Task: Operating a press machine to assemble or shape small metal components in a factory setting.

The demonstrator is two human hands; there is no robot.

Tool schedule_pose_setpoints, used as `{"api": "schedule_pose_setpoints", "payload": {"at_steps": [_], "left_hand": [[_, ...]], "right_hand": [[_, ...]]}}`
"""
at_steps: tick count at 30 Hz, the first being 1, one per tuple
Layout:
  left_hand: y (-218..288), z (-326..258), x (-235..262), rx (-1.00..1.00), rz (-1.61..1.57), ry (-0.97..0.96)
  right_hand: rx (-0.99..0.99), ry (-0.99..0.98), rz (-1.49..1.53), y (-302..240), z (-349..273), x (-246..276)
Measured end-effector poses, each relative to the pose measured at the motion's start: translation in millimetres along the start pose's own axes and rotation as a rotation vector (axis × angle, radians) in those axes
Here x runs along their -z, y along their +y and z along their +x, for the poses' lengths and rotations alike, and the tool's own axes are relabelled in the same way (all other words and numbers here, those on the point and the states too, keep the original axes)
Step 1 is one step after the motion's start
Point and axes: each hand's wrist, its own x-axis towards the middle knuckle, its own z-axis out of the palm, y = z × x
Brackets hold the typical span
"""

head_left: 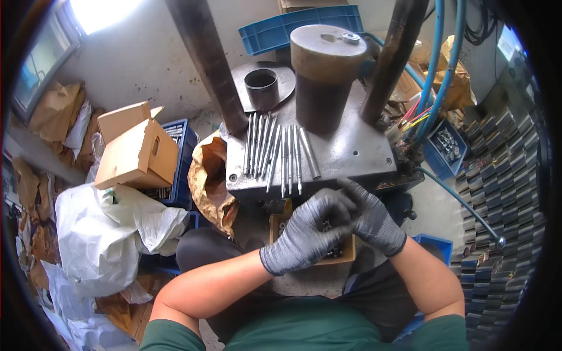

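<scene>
My left hand [313, 225], in a grey knit glove, is raised in front of the press bed with its fingers curled toward my right hand. My right hand [377, 219], gloved the same way, meets it at the fingertips. Motion blurs the fingers of the right. Whether anything small sits between the hands is hidden. Just beyond them, several slim metal rods [272, 146] lie side by side on the steel press bed [345, 158], some jutting past its front edge. Below the hands stands a cardboard box [348, 257] with small dark parts inside.
A thick steel cylinder [322, 82] stands on the bed between two columns, with a short black ring [261, 88] to its left. At left are an open carton [126, 155] on a blue crate and a white sack [96, 234]. Blue hoses [439, 64] hang at right near a blue bin [448, 149].
</scene>
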Motion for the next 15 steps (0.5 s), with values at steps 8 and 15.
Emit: {"api": "schedule_pose_setpoints", "payload": {"at_steps": [8, 15], "left_hand": [[32, 46, 60, -0.205, 0.446, 0.225], [36, 55, 69, -0.158, 0.459, 0.160]], "right_hand": [[-0.141, -0.578, -1.091, 72, -4, -12], [-0.163, -1.197, -1.526, 172, 24, 5]]}}
